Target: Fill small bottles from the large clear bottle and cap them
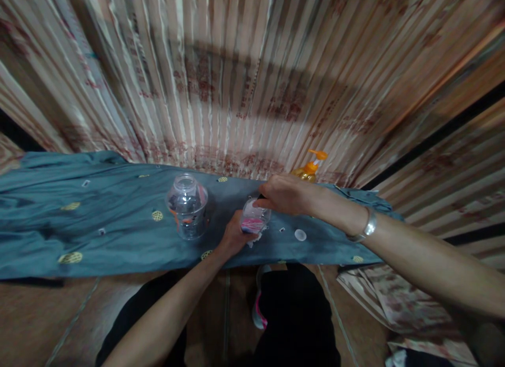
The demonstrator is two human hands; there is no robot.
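Observation:
In the middle of the cloth-covered table, my left hand (pixel 233 236) is wrapped round the side of a small clear plastic container (pixel 255 215), with white and pink showing in it. My right hand (pixel 283 193) is closed at the container's upper right edge. A bit of something dark shows between its fingers, mostly hidden by the hand. White bits (pixel 254 241) lie at the container's base. Off to the left stands a clear plastic cup (pixel 191 227) with a domed top. A small whitish disc (pixel 300 235) lies on the cloth to the right.
Behind my right hand is a pump bottle (pixel 310 169) with an orange top and yellow liquid. A teal patterned cloth (pixel 126 225) covers the narrow table. Patterned curtains (pixel 236 82) hang close behind it, and dark bars (pixel 437 138) slant on the right.

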